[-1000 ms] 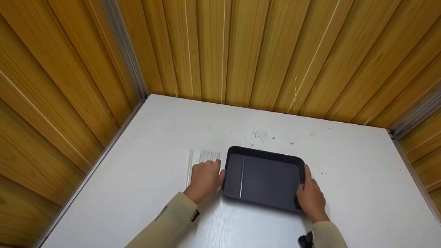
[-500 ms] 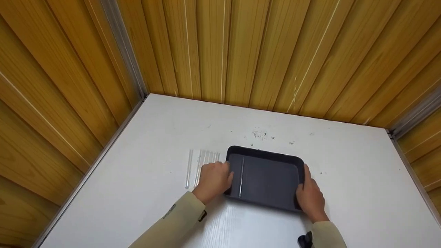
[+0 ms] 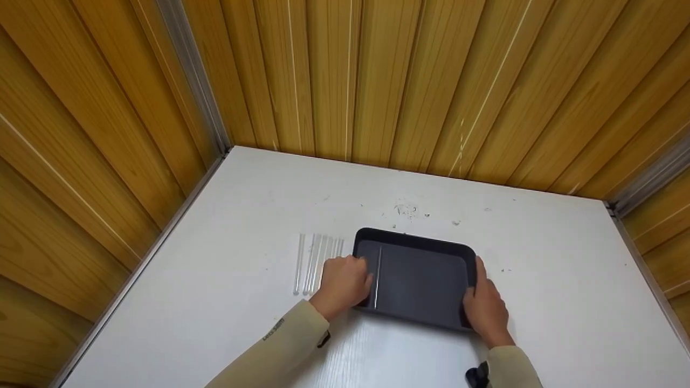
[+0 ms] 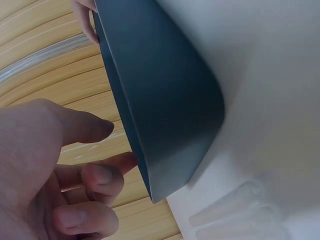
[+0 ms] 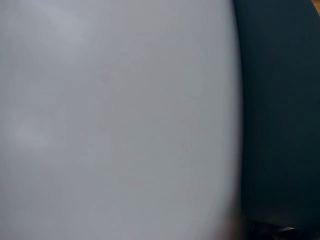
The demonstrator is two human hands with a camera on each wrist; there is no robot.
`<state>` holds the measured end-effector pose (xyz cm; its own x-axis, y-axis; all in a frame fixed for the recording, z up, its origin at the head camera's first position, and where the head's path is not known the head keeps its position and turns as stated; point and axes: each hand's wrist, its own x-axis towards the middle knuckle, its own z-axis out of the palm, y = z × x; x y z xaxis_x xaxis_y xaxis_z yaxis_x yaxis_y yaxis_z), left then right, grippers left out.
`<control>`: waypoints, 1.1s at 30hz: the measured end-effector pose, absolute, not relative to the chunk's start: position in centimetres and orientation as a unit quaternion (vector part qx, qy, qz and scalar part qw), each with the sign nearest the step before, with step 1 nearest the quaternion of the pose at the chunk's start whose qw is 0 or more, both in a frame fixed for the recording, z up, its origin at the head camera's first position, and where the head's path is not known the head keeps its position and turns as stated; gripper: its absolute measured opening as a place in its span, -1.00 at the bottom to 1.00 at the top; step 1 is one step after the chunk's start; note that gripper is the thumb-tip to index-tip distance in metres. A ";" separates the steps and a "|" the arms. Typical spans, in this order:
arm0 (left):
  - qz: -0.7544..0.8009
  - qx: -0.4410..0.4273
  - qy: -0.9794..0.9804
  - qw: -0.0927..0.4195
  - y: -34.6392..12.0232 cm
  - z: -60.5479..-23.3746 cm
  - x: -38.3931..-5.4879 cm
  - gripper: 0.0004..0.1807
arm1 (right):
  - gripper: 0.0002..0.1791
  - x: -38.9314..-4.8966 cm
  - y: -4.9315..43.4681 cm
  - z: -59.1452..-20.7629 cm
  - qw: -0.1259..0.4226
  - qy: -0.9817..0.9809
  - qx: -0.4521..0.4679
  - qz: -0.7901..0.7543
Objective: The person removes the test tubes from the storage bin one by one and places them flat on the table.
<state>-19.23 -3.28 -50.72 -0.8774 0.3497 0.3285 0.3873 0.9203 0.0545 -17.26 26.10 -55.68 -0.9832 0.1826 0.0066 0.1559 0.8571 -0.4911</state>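
Observation:
A dark rectangular tray (image 3: 426,285) sits on the white table, and one thin clear tube (image 3: 377,277) lies across its floor near the left end. My left hand (image 3: 344,281) is over the tray's left side. In the left wrist view its fingers (image 4: 102,175) are loosely bent, thumb apart, the index fingertip right at the tray's rim; nothing shows between them. My right hand (image 3: 487,307) grips the tray's right wall, thumb inside and fingers outside. Left of the tray, several clear tubes (image 3: 299,264) lie side by side, partly hidden by the left hand.
Wood-look panel walls (image 3: 377,81) with metal corner posts (image 3: 194,75) border the white table (image 3: 242,215) at the back and sides. Small dark marks (image 3: 405,210) spot the tabletop behind the tray.
My left hand has moved right, from over the loose tubes to over the tray's left end, uncovering more of the tubes. The right hand and the tray look nearly unchanged.

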 end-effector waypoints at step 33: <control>-0.013 -0.211 -0.971 0.116 -0.4 -52.0 -19.1 -0.67 | -0.28 -17.3 26.0 -55.6 0.026 -0.963 -0.090 0.253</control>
<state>-19.08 -0.41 -51.96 -0.8843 0.4060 0.2306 0.4118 0.9109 -0.0246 -17.25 26.04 -55.64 -0.9824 0.1869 0.0038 0.1610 0.8558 -0.4916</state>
